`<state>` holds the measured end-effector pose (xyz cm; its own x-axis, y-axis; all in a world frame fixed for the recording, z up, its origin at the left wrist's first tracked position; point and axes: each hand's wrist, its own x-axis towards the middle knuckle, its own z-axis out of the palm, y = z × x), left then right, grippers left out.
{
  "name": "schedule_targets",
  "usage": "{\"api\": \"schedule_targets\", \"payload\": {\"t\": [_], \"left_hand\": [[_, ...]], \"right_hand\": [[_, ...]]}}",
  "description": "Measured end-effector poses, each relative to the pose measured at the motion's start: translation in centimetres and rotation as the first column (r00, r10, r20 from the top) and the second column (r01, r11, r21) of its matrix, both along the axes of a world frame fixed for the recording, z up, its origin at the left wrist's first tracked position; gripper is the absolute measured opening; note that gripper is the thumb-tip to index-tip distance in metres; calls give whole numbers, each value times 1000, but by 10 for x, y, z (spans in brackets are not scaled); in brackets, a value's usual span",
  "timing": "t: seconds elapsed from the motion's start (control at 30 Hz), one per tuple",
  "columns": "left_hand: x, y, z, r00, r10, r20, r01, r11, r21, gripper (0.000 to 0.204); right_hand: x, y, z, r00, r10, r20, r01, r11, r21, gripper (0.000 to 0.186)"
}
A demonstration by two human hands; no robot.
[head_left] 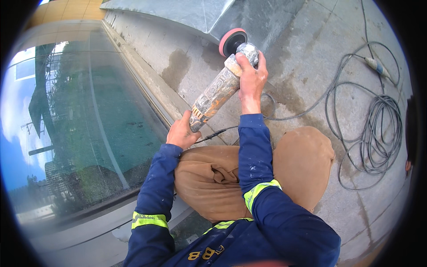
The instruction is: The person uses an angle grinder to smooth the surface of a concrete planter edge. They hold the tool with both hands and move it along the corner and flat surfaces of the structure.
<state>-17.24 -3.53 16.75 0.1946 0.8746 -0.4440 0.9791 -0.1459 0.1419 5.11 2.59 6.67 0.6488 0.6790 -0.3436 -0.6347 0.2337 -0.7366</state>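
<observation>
My right hand (251, 78) grips the head end of a worn, dusty grey and orange polisher (215, 91), fingers wrapped round it just behind the metal gear housing. My left hand (182, 131) is closed on the rear end of the tool, where a black cord leaves it. A round pink-rimmed pad (232, 41) on a black backing sits at the tool's front, beside the corner of a grey stone block (240, 18); whether it touches the stone I cannot tell.
Looped grey cable (369, 133) with a pale connector (377, 66) lies on the stained paving (311, 49) to the right. A glass pane (84, 133) with reflections runs along the left, edged by a narrow ledge. My bent knees are below. A dark shape shows at the far right edge.
</observation>
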Motion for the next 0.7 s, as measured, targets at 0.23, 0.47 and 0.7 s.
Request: {"api": "schedule_targets", "payload": {"t": [0.23,0.47,0.7], "left_hand": [[27,-11,8,1000,19,16,-17,996,-93,54],[19,-10,8,997,45,67,-45,999,-13,59],[7,-13,-2,999,32,31,-32,999,-7,60]], "right_hand": [[22,-2,-2,985,28,-171,-36,998,-46,76],[12,7,1,997,79,11,-78,994,-75,78],[8,2,-1,997,77,-23,-77,997,-12,74]]}}
